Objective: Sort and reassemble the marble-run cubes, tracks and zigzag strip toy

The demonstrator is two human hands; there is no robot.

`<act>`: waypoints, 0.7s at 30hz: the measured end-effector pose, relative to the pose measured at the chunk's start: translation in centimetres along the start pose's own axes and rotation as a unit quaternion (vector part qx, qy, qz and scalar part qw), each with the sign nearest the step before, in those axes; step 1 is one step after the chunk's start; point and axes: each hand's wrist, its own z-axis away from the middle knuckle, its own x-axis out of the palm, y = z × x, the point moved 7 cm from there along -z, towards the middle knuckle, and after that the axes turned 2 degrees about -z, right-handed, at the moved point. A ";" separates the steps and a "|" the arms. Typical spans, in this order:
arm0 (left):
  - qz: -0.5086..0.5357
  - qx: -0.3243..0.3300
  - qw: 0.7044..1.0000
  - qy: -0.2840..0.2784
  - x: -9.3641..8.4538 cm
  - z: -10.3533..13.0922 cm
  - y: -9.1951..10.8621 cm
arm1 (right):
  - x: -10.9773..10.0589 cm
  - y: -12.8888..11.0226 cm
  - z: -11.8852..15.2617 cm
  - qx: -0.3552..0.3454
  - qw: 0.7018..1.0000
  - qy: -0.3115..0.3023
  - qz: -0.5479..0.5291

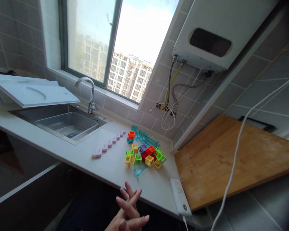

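Observation:
At the counter's front edge my left hand (119,218) and my right hand (135,214) meet, their fingers stretched out and crossing one another. Neither holds any object. Parts of both hands overlap, and the wrists run out of view below. Beyond the fingertips, a translucent teal piece (140,169) lies nearest. Just behind it are several hollow plastic cubes, among them a yellow cube (149,160), a green cube (138,158) and a red-orange cube (150,149). More teal pieces (144,137) lie farther back. A row of small lilac pieces (104,148) runs diagonally to the left.
A steel sink (78,136) with a faucet (91,96) is set into the white counter (86,165). White panels (38,93) overlap its far left. On the right are a white power bank-like device (180,196), a wooden board (221,163) and a hanging white cable (236,150).

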 end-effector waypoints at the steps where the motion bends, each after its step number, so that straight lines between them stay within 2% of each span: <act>1: 0.017 -0.012 1.000 -0.004 0.1 -0.2 -0.3 | -0.4 -0.3 -0.1 -0.003 0.999 0.010 -0.035; 4: 0.096 -0.084 0.992 -0.016 1.1 -0.4 -2.0 | -1.4 -0.4 0.3 0.007 0.992 0.036 -0.118; 6: 0.117 -0.102 0.987 -0.029 1.9 -0.2 -2.8 | -2.0 -0.2 1.0 0.004 0.989 0.064 -0.134; 10: 0.056 -0.022 0.998 -0.032 3.0 0.4 -2.8 | -2.4 0.4 2.0 -0.017 0.984 0.116 -0.135; 12: 0.045 -0.013 0.999 -0.017 3.2 0.5 -2.8 | -2.4 1.0 2.1 -0.001 0.985 0.123 -0.119; 16: 0.032 -0.008 0.999 0.009 2.4 -0.1 -1.6 | -2.7 2.0 1.9 0.031 0.991 0.097 -0.088; 19: -0.017 0.013 1.000 -0.011 1.0 -0.9 0.3 | -3.6 1.8 1.4 0.034 0.996 0.043 -0.070; 21: -0.063 -0.010 0.998 -0.028 -0.2 -1.5 0.9 | -5.0 2.0 0.6 0.068 0.997 0.016 -0.043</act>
